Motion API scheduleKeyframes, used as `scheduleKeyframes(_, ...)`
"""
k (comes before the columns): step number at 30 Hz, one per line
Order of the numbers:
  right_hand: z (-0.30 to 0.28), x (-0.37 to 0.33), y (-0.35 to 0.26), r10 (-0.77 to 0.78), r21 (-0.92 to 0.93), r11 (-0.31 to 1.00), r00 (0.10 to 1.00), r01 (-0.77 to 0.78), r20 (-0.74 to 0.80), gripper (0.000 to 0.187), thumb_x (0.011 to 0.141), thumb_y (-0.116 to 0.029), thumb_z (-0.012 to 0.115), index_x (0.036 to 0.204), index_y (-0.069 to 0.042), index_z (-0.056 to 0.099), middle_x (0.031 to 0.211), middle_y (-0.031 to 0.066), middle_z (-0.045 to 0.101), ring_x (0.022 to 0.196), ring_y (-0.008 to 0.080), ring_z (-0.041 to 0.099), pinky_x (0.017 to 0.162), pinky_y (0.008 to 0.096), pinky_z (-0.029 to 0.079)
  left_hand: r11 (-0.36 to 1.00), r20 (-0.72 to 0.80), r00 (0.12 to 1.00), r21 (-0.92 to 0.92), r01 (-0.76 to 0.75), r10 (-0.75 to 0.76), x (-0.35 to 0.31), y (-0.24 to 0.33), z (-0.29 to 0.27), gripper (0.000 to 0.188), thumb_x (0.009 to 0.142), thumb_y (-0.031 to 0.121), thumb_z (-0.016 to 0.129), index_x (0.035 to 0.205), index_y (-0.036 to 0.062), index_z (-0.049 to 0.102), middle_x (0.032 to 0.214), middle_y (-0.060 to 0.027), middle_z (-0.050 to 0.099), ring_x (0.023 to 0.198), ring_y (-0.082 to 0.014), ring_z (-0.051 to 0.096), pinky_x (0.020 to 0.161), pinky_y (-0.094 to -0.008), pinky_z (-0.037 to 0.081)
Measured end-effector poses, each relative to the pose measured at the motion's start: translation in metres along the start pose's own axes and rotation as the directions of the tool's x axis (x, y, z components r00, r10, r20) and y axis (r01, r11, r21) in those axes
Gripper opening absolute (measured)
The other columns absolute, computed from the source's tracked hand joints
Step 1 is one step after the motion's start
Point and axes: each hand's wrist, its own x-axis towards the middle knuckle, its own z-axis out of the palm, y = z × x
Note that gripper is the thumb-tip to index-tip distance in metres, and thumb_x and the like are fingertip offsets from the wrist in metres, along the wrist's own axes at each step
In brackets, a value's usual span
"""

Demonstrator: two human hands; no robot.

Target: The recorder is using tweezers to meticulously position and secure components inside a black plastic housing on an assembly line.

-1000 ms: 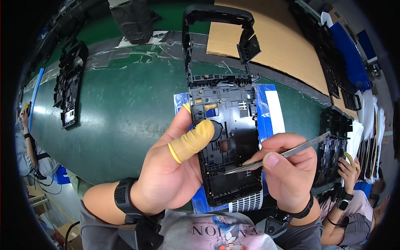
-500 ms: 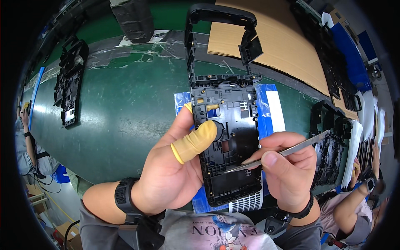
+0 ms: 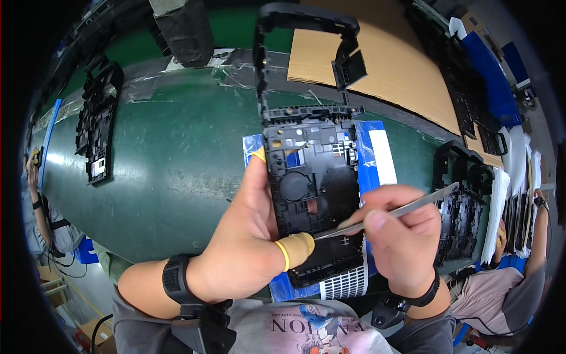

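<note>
A black plastic housing (image 3: 336, 183) with a tall open frame at its far end is held by my left hand (image 3: 242, 236) along its left side. The left thumb wears a yellow finger cot (image 3: 296, 249) and presses near the housing's lower left. My right hand (image 3: 404, 233) pinches metal tweezers (image 3: 427, 203) slantwise over the housing. Their tip meets the left thumb's tip; whether a small part sits between them cannot be seen. A round black disc (image 3: 293, 186) shows in the housing's left half. My left fingers are mostly hidden behind it.
Under the housing lie a blue sheet (image 3: 367, 153) and a white sheet with black rectangles (image 3: 345, 286). More black housings stand at left (image 3: 97, 135) and right (image 3: 460, 218) on the green table (image 3: 171, 194). Cardboard (image 3: 377, 65) lies beyond. A co-worker's arm (image 3: 538, 230) reaches white sheets at right.
My left thumb has moved down from the round disc to the tweezers' tip, uncovering the disc. The housing has shifted slightly left, and the co-worker at right has changed posture.
</note>
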Motion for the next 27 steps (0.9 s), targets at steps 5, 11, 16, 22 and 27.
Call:
scheduleKeyframes(5,-0.022,0.003,-0.022,-0.109,0.023,0.993,0.958,0.119,-0.264,0.014,0.075,-0.002,0.053,0.088,0.004,0.054,0.066,0.0102,0.057,0.049,0.0052,0.045,0.042,0.015,0.028,0.982,-0.065,0.984,0.102,-0.161,0.168,0.0,0.01,-0.004,0.081,0.054,-0.018,0.045,0.126,0.0077,0.018,0.114,-0.0092,0.041,0.102,-0.0202,0.044,0.085,-0.0314,0.038)
scheduleKeyframes(11,-0.045,-0.007,0.008,-0.014,-0.172,0.985,0.959,-0.037,-0.282,0.015,0.073,0.003,0.053,0.088,0.005,0.054,0.065,0.0063,0.056,0.049,0.0046,0.045,0.044,0.0148,0.031,0.977,0.017,0.978,-0.042,-0.208,0.209,0.004,0.018,-0.004,0.054,0.075,0.014,0.052,0.122,0.0071,0.027,0.112,-0.0078,0.044,0.1,-0.0203,0.045,0.087,-0.0349,0.037)
scheduleKeyframes(16,-0.049,0.0,0.013,0.007,-0.12,0.992,0.967,-0.039,-0.256,0.015,0.073,0.003,0.053,0.088,0.006,0.054,0.065,0.0063,0.056,0.05,0.0052,0.046,0.044,0.0152,0.032,0.974,-0.105,0.982,-0.153,-0.169,0.154,0.013,0.02,-0.005,0.039,0.084,0.028,0.041,0.116,0.0042,0.036,0.111,-0.0095,0.047,0.101,-0.0222,0.046,0.086,-0.037,0.037)
scheduleKeyframes(22,-0.037,0.004,0.019,0.025,-0.117,0.991,0.953,-0.062,-0.3,0.015,0.072,-0.001,0.056,0.086,0.004,0.054,0.07,0.0063,0.055,0.058,0.0113,0.053,0.051,0.0191,0.042,0.928,-0.154,0.982,-0.339,-0.155,0.107,0.012,0.02,-0.021,0.01,0.082,0.017,0.047,0.089,0.0101,0.045,0.087,-0.0012,0.051,0.082,-0.0115,0.049,0.075,-0.0286,0.04)
scheduleKeyframes(27,-0.108,-0.015,0.021,-0.045,-0.203,0.979,0.941,-0.026,-0.336,0.013,0.075,-0.002,0.052,0.088,-0.002,0.05,0.057,-0.0019,0.044,0.039,0.0034,0.034,0.034,0.0147,0.025,0.92,0.035,0.961,-0.301,-0.253,0.276,0.019,-0.008,0.013,0.026,0.087,0.023,0.039,0.108,0.0079,0.038,0.099,-0.0008,0.048,0.091,-0.009,0.046,0.081,-0.0243,0.038)
